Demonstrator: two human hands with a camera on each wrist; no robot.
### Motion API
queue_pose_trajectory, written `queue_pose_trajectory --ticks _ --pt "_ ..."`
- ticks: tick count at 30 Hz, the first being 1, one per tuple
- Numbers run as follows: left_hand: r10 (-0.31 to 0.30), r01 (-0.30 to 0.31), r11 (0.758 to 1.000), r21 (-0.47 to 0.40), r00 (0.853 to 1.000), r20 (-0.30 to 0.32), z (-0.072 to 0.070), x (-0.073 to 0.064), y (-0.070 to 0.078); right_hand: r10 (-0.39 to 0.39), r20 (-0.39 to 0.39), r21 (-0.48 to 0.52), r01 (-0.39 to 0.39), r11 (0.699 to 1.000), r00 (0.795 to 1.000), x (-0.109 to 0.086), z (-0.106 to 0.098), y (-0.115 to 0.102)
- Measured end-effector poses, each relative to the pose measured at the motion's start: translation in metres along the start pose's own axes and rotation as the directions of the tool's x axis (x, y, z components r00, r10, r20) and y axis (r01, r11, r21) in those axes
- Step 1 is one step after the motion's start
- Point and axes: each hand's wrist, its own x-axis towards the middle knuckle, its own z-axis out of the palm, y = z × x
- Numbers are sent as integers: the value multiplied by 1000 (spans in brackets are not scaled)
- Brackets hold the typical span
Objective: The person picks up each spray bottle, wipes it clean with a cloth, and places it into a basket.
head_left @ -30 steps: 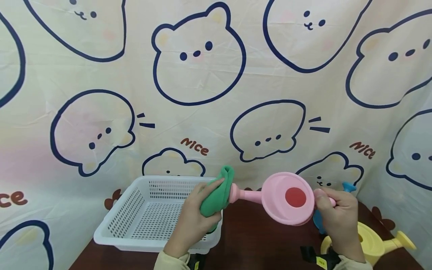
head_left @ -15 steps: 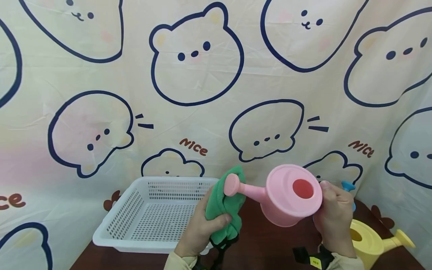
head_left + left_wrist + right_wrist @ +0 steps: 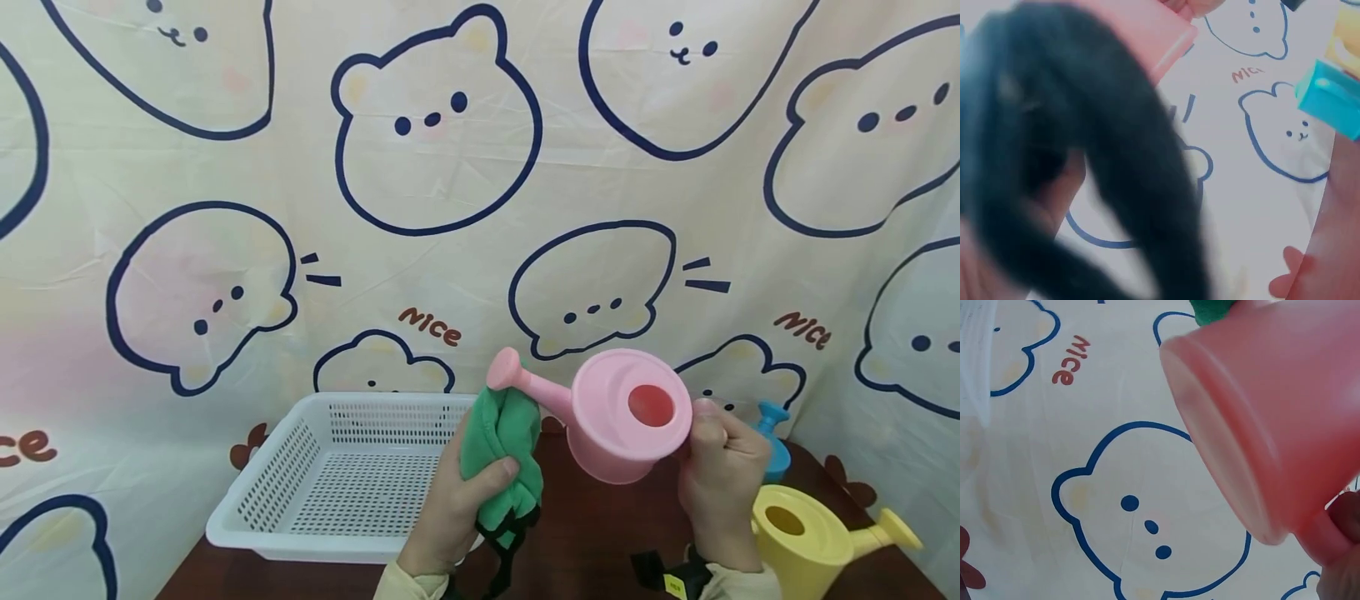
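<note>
In the head view my left hand [image 3: 450, 512] grips a bunched green cloth [image 3: 498, 454], its thumb across the front; a black edge and strap hang below. My right hand [image 3: 723, 483] grips the handle of a pink toy watering can [image 3: 615, 442], held tilted above the table. The can's round spout head [image 3: 506, 368] overlaps the cloth's top. The right wrist view shows the can's base and side [image 3: 1260, 419] close up, with a bit of green cloth [image 3: 1210, 309] behind. A blurred dark strap [image 3: 1141, 150] covers much of the left wrist view.
A white perforated basket [image 3: 258, 546] stands on the dark brown table [image 3: 577, 542] at left. On the right are a yellow watering can [image 3: 810, 533] and, behind it, a blue one [image 3: 776, 454]. A cartoon-printed cloth [image 3: 442, 283] hangs behind the table.
The pink can has tipped so its side shows, then shifted left and up. The cloth, earlier against the spout head, has turned in my left hand and now sits lower, behind the spout.
</note>
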Motion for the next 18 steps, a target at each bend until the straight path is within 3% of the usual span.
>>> queue_pose_trajectory --ticks 2,6,13,16,18 --pt "13 -12 999 48 999 -40 3 2 -1 -19 -3 -127 18 992 1000 -1 1 -1" --pt "23 -8 993 121 993 -117 10 5 -5 -84 29 -311 89 946 996 -4 2 0" --pt "52 11 961 276 974 -219 18 7 -8 -104 61 -366 119 923 993 -10 6 0" --pt "62 5 949 314 977 -203 20 6 -8 -98 59 -369 113 922 993 -11 8 -1" --pt "62 -9 946 324 986 -154 22 6 -9 -77 62 -372 95 923 995 -11 10 -2"
